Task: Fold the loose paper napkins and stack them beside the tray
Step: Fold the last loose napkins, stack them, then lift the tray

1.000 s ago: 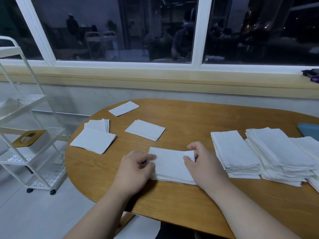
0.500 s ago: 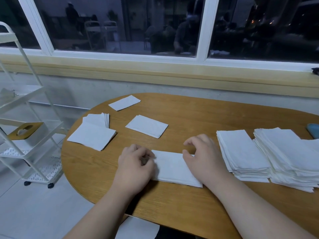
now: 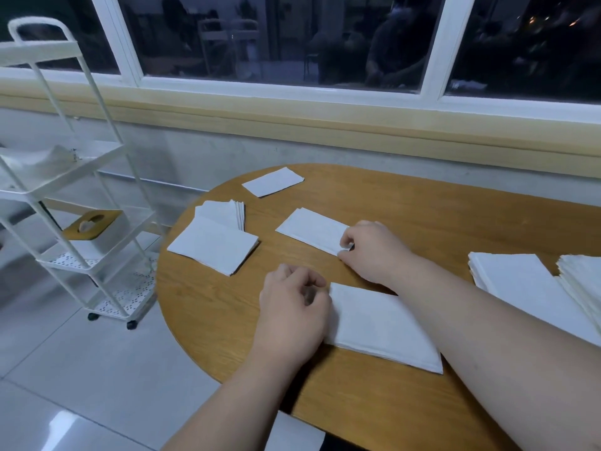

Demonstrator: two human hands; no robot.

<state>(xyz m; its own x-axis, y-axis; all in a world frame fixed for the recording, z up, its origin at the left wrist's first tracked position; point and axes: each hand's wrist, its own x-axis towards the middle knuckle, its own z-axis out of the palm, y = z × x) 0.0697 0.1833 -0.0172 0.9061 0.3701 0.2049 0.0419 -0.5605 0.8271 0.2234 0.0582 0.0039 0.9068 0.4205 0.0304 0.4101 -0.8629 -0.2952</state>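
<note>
Head view shows the job well along but not finished. At the right end of the wooden bench [image 3: 422,203] stand a thick stack of folded napkins [image 3: 520,284] and, touching it at the frame edge, a second pile [image 3: 582,281]. No tray is in view, so whether they sit beside it cannot be told.

Several pieces appear left to gather. A single napkin [image 3: 273,181] lies near the bench's far rim. A small fanned bundle [image 3: 224,211] lies with a larger sheet [image 3: 213,245] overlapping its front. A middle napkin [image 3: 310,232] and a near napkin [image 3: 383,330] lie in front of the person.

The right hand [image 3: 370,252] reaches forward, thumb and fingers [image 3: 346,239] pinching the right-hand corner of the middle napkin, which lies flat. The left hand [image 3: 292,314] rests at the left short edge of the near napkin with its fingers curled; whether they grip the paper cannot be told.

The napkins are plain white, thin and matte, folded into neat rectangles with crisp edges. The near one shows several layers along its front edge.
</note>
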